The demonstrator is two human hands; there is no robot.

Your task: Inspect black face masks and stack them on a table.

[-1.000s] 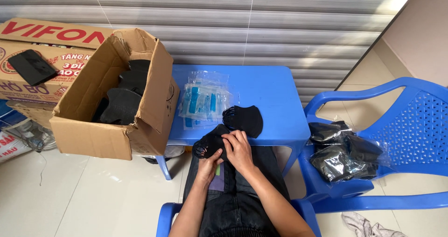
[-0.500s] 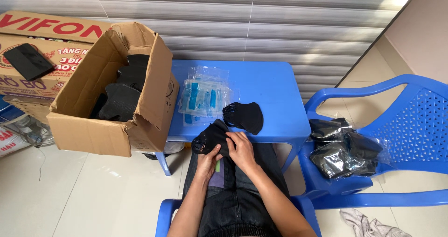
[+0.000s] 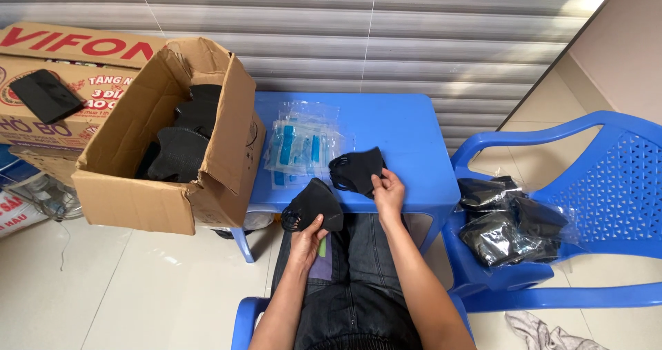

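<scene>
My left hand (image 3: 308,240) holds a black face mask (image 3: 314,205) at the near edge of the small blue table (image 3: 407,133), above my lap. My right hand (image 3: 388,193) pinches the lower edge of a second black face mask (image 3: 356,170) that lies on the table. A stack of clear plastic sleeves with blue strips (image 3: 300,146) lies on the table just left of that mask.
An open cardboard box (image 3: 169,205) with several black masks stands at the left, against a printed carton (image 3: 65,53) with a black phone (image 3: 45,95) on top. A blue plastic chair (image 3: 607,184) at the right carries bagged black masks (image 3: 510,222). A rag (image 3: 552,333) lies on the floor.
Both hands were together on one mask at the table's edge. Now my right hand has moved up to the mask on the table, while my left keeps the first mask.
</scene>
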